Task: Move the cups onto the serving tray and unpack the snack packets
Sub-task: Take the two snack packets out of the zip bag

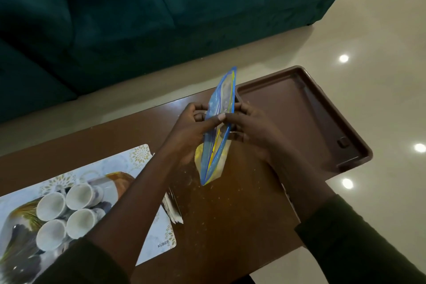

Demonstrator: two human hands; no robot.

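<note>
Both hands hold a clear zip bag [220, 108] with blue and yellow seal strips, edge-on above the table. My left hand [191, 127] pinches its left side and my right hand [251, 129] grips its right side. Something yellow shows in the bag's lower part. Several white cups [51, 205] stand close together on a printed placemat [147, 233] at the lower left. The brown serving tray [299, 110] lies at the table's right end with nothing on it.
The brown wooden table [230, 219] carries scattered crumbs around the bag. A thin stack of packets or papers [173, 207] lies beside the placemat. A dark teal sofa [138, 14] stands beyond the table. Glossy floor lies to the right.
</note>
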